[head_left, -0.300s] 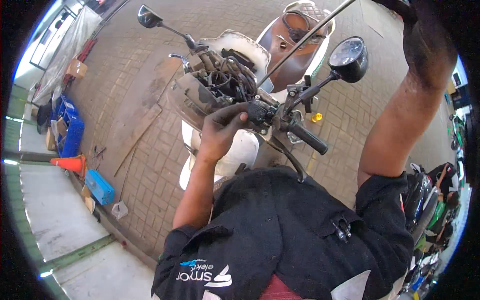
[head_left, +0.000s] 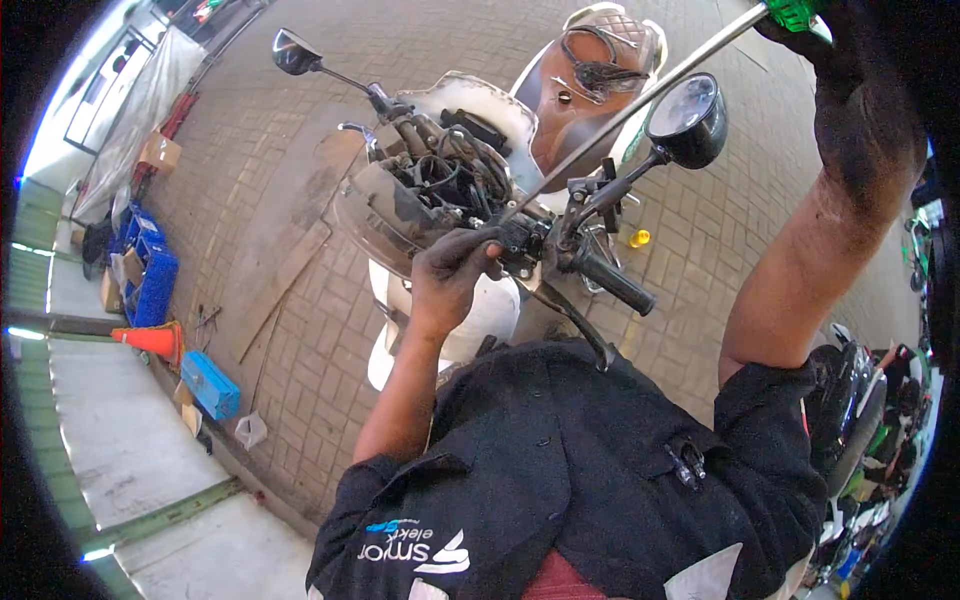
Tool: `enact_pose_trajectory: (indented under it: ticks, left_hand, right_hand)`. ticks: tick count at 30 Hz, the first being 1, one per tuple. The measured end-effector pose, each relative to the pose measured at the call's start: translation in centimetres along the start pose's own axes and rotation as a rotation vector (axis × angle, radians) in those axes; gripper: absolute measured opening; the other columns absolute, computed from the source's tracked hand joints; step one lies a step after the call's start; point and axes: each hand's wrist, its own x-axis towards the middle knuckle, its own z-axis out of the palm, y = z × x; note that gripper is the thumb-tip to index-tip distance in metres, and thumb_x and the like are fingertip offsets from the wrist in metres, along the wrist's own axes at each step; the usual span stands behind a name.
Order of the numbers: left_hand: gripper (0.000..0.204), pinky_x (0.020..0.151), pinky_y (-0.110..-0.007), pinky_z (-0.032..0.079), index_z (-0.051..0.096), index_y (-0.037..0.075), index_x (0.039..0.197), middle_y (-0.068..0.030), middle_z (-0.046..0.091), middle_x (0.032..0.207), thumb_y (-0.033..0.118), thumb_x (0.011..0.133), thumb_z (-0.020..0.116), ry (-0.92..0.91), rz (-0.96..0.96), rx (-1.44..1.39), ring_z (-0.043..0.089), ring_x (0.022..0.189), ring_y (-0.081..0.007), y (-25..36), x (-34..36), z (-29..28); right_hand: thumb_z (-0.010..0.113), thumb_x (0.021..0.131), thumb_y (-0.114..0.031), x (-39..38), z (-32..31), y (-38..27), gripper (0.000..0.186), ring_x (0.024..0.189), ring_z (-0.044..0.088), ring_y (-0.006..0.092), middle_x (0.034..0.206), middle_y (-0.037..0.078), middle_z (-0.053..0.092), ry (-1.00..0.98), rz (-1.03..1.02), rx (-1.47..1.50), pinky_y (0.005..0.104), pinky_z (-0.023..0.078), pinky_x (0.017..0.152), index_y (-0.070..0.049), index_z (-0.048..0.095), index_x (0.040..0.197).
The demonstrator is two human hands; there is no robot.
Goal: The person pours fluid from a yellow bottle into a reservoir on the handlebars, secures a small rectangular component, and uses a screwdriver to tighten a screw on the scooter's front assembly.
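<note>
A scooter [head_left: 415, 195] stands before me, its front opened up with bundles of wires showing around the handlebar. With closed fingers my left hand [head_left: 450, 262] grips a small black handlebar switch housing [head_left: 516, 240] beside the black handgrip [head_left: 612, 280]. High at the right, my right hand [head_left: 835, 55] is wrapped round the green handle of a long screwdriver [head_left: 650, 107], partly hidden at the picture's rim. The thin metal shaft slants down to the left, and its tip meets the switch housing area next to my left fingers. The exact contact point is too small to tell.
Two round mirrors [head_left: 688, 120] rise from the handlebar. Cables and small tools lie on the brown seat [head_left: 570, 75]. A yellow piece [head_left: 640, 238] sits on the brick floor. To the left are a blue crate [head_left: 150, 270], an orange cone [head_left: 150, 341] and a blue box [head_left: 210, 385].
The green screwdriver handle has come into view at the upper right. The shaft's lower end has shifted slightly left and down toward my left fingers, and the view has moved a little.
</note>
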Motion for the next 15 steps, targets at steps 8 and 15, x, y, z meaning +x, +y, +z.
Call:
enact_pose_trajectory:
  ticks: [8,15]
  left_hand:
    - [0.027,0.078,-0.029,0.056,0.066,-0.008,0.114,-0.0107,0.072,0.094,0.003,0.089,0.071,0.026,0.022,-0.186,0.069,0.085,-0.0175,-0.4,-0.8,0.4]
    - [0.028,0.082,-0.031,0.056,0.066,-0.007,0.115,-0.0126,0.072,0.097,0.000,0.089,0.071,0.077,-0.032,-0.221,0.069,0.088,-0.0183,-0.2,-1.4,0.7]
  right_hand:
    - [0.053,0.100,-0.026,-0.4,1.1,0.1,0.061,0.100,0.070,0.0294,0.124,0.024,0.061,-0.029,-0.039,0.144,0.0343,0.065,0.061,-0.005,0.027,0.151]
    - [0.056,0.099,-0.025,-0.5,1.6,-0.5,0.064,0.100,0.070,0.0298,0.123,0.025,0.060,-0.027,-0.008,0.127,0.0360,0.064,0.065,-0.005,0.026,0.151]
